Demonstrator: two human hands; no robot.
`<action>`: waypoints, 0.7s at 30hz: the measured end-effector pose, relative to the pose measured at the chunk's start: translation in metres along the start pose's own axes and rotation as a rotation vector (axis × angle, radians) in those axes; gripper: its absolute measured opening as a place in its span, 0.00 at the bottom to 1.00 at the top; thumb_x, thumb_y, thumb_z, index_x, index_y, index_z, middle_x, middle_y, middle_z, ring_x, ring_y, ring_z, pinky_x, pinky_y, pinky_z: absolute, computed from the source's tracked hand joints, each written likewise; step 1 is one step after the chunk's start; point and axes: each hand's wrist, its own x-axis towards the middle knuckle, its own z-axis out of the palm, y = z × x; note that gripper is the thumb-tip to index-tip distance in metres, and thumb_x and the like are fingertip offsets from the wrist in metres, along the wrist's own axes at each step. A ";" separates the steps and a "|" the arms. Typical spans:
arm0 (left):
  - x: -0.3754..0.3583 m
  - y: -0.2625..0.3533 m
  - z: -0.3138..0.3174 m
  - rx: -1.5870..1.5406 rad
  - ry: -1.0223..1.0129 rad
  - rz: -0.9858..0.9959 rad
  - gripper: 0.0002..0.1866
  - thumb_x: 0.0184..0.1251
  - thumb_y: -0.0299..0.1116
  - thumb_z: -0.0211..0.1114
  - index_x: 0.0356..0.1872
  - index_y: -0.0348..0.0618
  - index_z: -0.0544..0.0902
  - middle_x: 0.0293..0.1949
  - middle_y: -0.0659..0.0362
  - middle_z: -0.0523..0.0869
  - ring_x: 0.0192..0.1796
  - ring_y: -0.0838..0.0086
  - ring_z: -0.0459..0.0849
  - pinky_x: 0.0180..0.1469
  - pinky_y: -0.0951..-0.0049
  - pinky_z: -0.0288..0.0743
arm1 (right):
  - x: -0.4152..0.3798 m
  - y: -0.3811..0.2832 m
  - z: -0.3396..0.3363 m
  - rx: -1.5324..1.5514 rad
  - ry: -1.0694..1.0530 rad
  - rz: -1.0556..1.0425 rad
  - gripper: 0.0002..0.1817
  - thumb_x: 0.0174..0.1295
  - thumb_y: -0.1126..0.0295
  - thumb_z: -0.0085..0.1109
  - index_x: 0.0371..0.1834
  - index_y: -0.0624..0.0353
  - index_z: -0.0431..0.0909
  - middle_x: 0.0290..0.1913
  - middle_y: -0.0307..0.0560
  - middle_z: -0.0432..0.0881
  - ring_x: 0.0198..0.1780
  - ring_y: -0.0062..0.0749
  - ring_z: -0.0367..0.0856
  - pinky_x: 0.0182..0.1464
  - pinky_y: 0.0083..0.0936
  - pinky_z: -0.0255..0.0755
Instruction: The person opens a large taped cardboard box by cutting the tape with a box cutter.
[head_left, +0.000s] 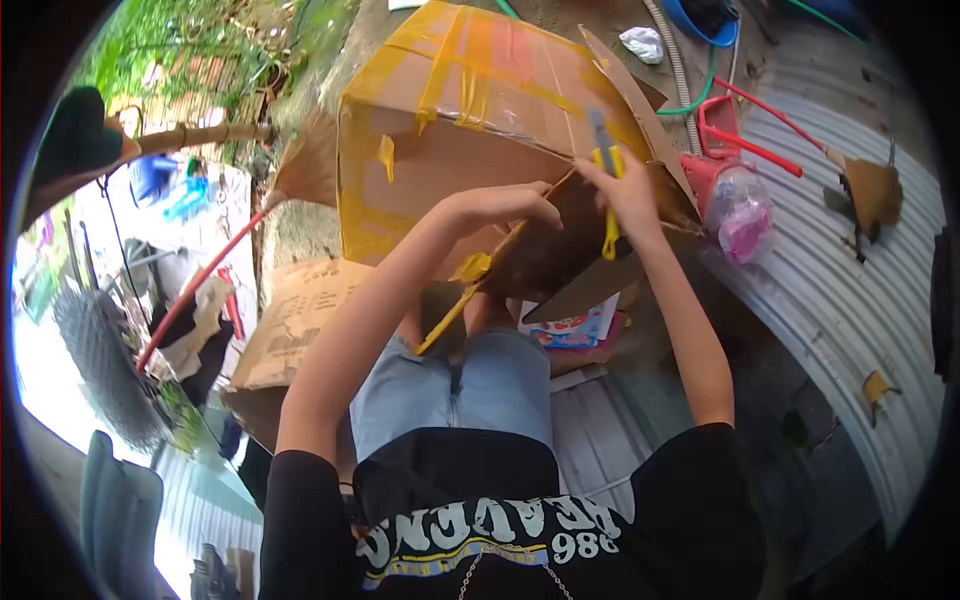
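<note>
A large cardboard box (480, 155) with strips of yellow tape stands tilted in front of my knees, one flap (545, 235) hanging down toward me. My left hand (505, 207) is at the upper edge of that flap, its fingers curled over the cardboard. In my right hand (630, 195) is a yellow box cutter (611, 238), its grey end pointing up and away from me along the box's side. My right fingers wrap round its handle and are close to the flap's corner. Loose yellow tape (470, 268) hangs from the flap's edge.
A flattened brown carton (300, 315) lies at left, near a broom (305, 160) and a red pole (205, 275). On the right are a red dustpan (718, 125), a clear plastic bag (740, 215) and corrugated metal sheeting (840, 260). A blue basin (705, 22) is at the back.
</note>
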 end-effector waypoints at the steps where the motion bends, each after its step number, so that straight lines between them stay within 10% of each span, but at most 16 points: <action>1: 0.006 0.004 0.000 0.055 0.013 -0.023 0.28 0.56 0.46 0.57 0.58 0.49 0.70 0.52 0.60 0.74 0.58 0.75 0.68 0.59 0.70 0.59 | 0.003 0.004 -0.010 -0.376 0.234 -0.113 0.19 0.49 0.62 0.66 0.38 0.58 0.69 0.26 0.46 0.75 0.25 0.40 0.78 0.24 0.31 0.71; 2: 0.010 0.005 0.000 0.101 -0.005 -0.051 0.28 0.56 0.46 0.57 0.58 0.49 0.70 0.52 0.60 0.74 0.58 0.75 0.68 0.59 0.70 0.59 | 0.008 0.012 -0.037 -0.644 0.581 -0.395 0.22 0.47 0.60 0.66 0.42 0.56 0.68 0.36 0.49 0.76 0.31 0.49 0.79 0.30 0.38 0.74; 8: 0.021 0.003 -0.001 -0.337 0.143 -0.064 0.23 0.57 0.39 0.57 0.54 0.45 0.74 0.47 0.59 0.78 0.49 0.74 0.75 0.53 0.75 0.66 | 0.027 0.034 -0.064 -0.819 0.440 -0.152 0.18 0.49 0.60 0.61 0.39 0.57 0.69 0.36 0.49 0.79 0.35 0.46 0.81 0.33 0.39 0.76; 21: -0.028 0.039 -0.036 0.785 0.208 0.139 0.31 0.38 0.15 0.47 0.53 0.33 0.73 0.47 0.44 0.80 0.54 0.59 0.76 0.56 0.69 0.66 | 0.055 0.042 -0.217 -0.425 0.651 -0.306 0.16 0.51 0.58 0.58 0.34 0.60 0.77 0.30 0.54 0.81 0.32 0.43 0.80 0.34 0.33 0.70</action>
